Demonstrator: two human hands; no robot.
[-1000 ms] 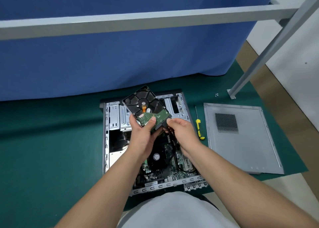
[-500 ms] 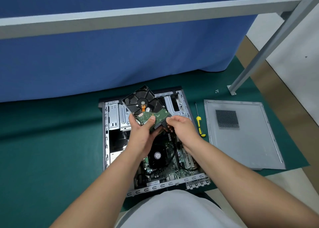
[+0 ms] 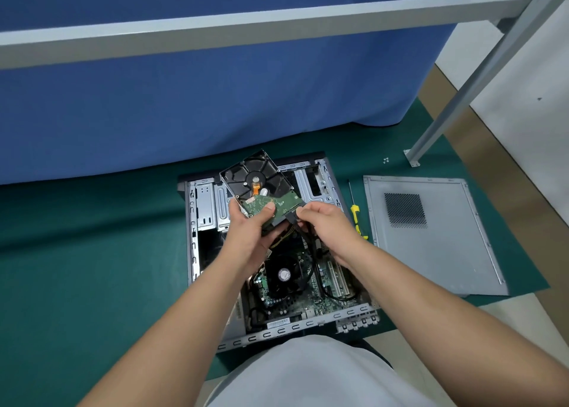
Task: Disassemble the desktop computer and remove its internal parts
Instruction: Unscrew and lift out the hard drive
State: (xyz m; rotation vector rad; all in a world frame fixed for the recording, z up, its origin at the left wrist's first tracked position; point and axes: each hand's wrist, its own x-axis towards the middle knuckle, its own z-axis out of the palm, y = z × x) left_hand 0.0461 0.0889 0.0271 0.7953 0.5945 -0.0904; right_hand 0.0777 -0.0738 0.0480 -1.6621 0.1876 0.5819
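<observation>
Green matting [image 3: 77,268] is carrying the opened computer case [image 3: 197,222], its motherboard [image 3: 292,299] and fan still sitting inside. The left hand [image 3: 249,237] is gripping the hard drive [image 3: 261,188] above the case while the right hand [image 3: 326,222] is pinching its black cable plug [image 3: 291,218], seemingly not yet freed. Rightward, a screwdriver [image 3: 355,212] and the removed side panel [image 3: 431,234] are lying aside.

A big blue cloth [image 3: 215,98] hangs behind a grey metal bar [image 3: 246,27], above a green mat [image 3: 77,252].
</observation>
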